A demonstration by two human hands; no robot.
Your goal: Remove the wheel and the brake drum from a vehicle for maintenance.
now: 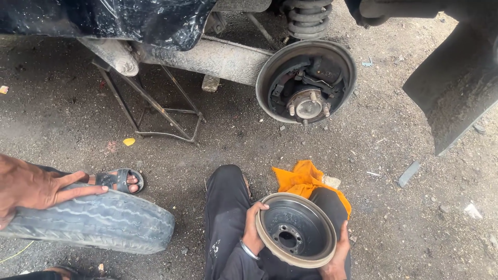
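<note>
Gritty dark ground (404, 218) carries all items; the vehicle is raised above it.

Nearest, at 6 o'clock, the brake drum (295, 231) rests in the seated person's lap, open face up and tilted toward the camera. The left hand (253, 231) clamps the rim at the drum's 9 o'clock. Its fingers (261, 207) are curled over the lip and pressed close together. The right hand (336, 256) supports the rim at the drum's 4 o'clock. Its thumb lies along the outer edge, and the remaining fingers are hidden beneath, so their spread cannot be told.

Hazards:
- The grip covers the rim at two points only. A slip would probably drop the drum onto the legs or into the grit, fouling the friction surface.
- Loose grit could enter the exposed brake.

An orange cloth (303, 179) lies at 12 o'clock of the drum, just beyond it. At 9 o'clock, another person's hand (31, 186) rests flat, fingers spread, on a worn tyre (104, 223), near a sandalled foot (122, 180).

Farther, at 11 o'clock, a metal stand (155, 109) sits under the axle. At 12 o'clock, the bare hub and brake shoes (308, 85) stand uncovered. If the stand shifts, the vehicle could probably come down.
</note>
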